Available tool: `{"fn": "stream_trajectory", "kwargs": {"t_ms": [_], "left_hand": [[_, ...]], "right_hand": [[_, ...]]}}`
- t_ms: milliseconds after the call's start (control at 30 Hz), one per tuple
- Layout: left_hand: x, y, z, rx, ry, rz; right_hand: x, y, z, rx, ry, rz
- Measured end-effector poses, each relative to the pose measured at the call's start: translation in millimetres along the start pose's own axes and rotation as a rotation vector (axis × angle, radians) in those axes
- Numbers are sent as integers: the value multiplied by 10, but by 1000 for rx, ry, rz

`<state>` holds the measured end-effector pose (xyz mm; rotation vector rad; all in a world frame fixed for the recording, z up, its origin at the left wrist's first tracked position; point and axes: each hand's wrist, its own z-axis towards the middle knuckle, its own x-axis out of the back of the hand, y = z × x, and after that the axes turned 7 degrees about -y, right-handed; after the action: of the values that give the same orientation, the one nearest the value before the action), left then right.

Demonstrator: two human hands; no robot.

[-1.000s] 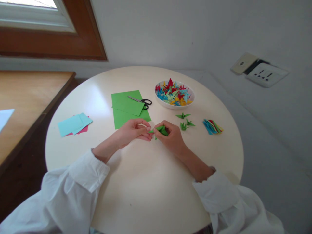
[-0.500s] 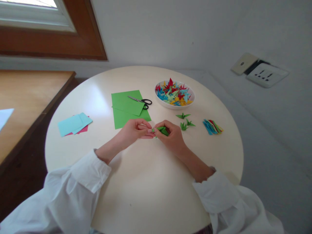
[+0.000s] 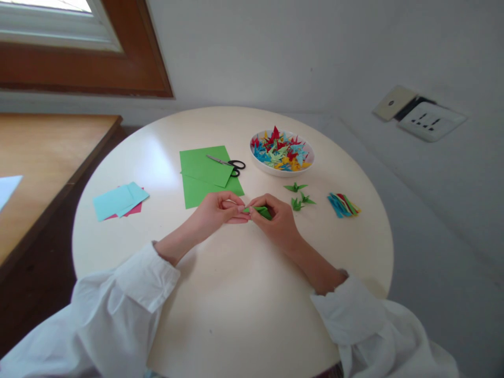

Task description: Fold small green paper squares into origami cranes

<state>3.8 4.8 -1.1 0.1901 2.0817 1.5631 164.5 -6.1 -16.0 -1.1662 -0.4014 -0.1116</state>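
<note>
Between my hands, over the middle of the table, is a small piece of folded green paper. My left hand pinches its narrow left end with thumb and fingers. The wider part sits in the grip of my right hand, whose fingers partly cover it. Just right of that hand lie several small green paper cranes. Beyond my left hand are green paper sheets, with black-handled scissors resting on them.
A white bowl full of colourful paper cranes stands at the back. Folded paper strips lie at the right. Light blue paper sheets overlap pink ones at the left. The round white table stands near a wall with a socket.
My fingers have shifted very slightly at the narrow end of the folded green paper, and a little more of it shows between the hands. Everything else stays in place.
</note>
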Motion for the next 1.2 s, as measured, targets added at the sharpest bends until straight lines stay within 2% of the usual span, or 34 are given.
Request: {"fn": "stream_trajectory", "kwargs": {"t_ms": [167,600,1200], "left_hand": [[-17,1,-3,-15,-22,58],[-90,-16,10,-60,104,14],[-131,2,-3,-88,140,81]], "right_hand": [[-2,7,-4,-13,18,-7],[-1,42,2,14,1,-23],[-3,48,22,14,14,-57]]}}
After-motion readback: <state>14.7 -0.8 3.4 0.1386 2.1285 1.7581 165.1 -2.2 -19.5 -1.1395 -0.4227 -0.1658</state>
